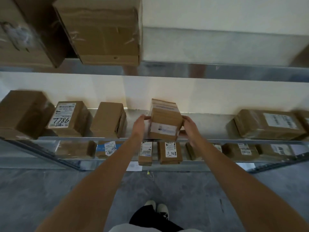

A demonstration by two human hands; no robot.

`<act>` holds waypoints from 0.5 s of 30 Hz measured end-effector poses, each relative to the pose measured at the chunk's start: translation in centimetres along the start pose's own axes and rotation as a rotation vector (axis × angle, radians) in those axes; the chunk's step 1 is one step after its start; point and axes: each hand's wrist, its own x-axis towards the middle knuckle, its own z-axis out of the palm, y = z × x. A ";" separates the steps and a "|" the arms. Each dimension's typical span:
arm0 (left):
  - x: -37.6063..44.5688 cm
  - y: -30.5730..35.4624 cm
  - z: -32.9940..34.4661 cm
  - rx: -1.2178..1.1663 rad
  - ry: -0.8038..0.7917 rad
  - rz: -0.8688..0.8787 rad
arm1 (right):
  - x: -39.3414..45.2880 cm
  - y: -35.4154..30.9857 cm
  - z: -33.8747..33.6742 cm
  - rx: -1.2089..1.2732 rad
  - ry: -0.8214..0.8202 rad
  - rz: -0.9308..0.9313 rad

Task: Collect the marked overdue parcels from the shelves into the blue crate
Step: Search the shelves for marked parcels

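Head view: hands [164,127] grip parcel [164,120] between them.

head view, looking forward and down, close to the shelves [167,139], floor [50,190] below

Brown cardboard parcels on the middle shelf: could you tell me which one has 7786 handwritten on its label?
The brown cardboard parcel with the white label, second from the left; the other labels there show no large handwriting.

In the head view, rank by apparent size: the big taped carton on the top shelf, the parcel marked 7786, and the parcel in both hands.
1. Big taped carton, nearer the camera.
2-3. 7786 parcel and held parcel look alike; unranked.
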 end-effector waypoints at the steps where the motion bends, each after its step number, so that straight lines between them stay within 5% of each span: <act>1: 0.0 0.6 0.0 -0.027 -0.003 0.021 | -0.1 -0.4 -0.2 0.008 0.005 -0.006; 15: -0.6 3.6 1.8 -0.097 -0.036 0.108 | -1.5 -1.7 -0.9 0.729 -0.107 0.200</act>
